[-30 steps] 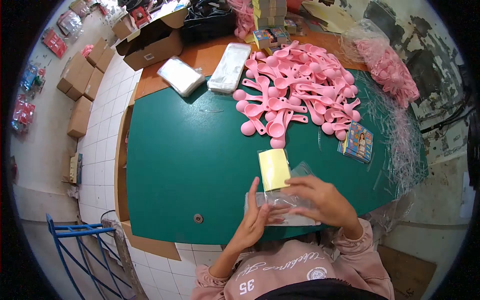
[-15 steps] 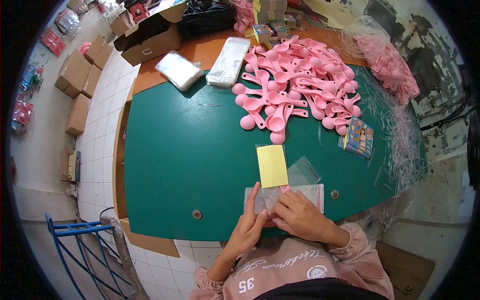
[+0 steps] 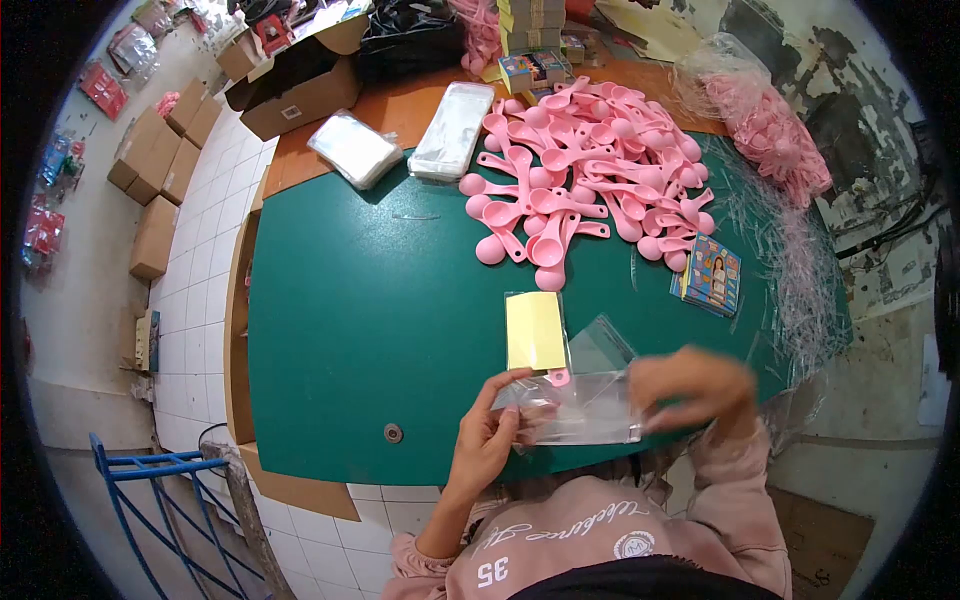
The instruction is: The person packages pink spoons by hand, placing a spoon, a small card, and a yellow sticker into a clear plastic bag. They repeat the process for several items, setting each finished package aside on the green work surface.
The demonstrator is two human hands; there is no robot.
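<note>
My left hand [image 3: 483, 440] is at the left end of a clear plastic bag [image 3: 590, 425], thumb and forefinger on its near side. Other fingers show faintly through the film. My right hand [image 3: 692, 388] is at the bag's right end, smeared by motion, so its fingers and anything in them cannot be made out. Just beyond the bag lies a clear packet with a yellow card [image 3: 535, 332]. The handle tip of a pink measuring spoon [image 3: 558, 377] sticks out below the card. Another clear bag [image 3: 603, 345] lies slanted beside it.
A heap of pink measuring spoons [image 3: 590, 170] covers the table's far side. Printed cards [image 3: 712, 275] are stacked at the right, near plastic scraps [image 3: 790, 270]. Two stacks of clear bags [image 3: 355, 150] lie at the back left. A cardboard box [image 3: 300, 105] stands behind.
My right hand has swung right from the middle of the bag to its right end. My left forefinger has bent across towards the yellow card. The bag's near edge has shifted slightly.
</note>
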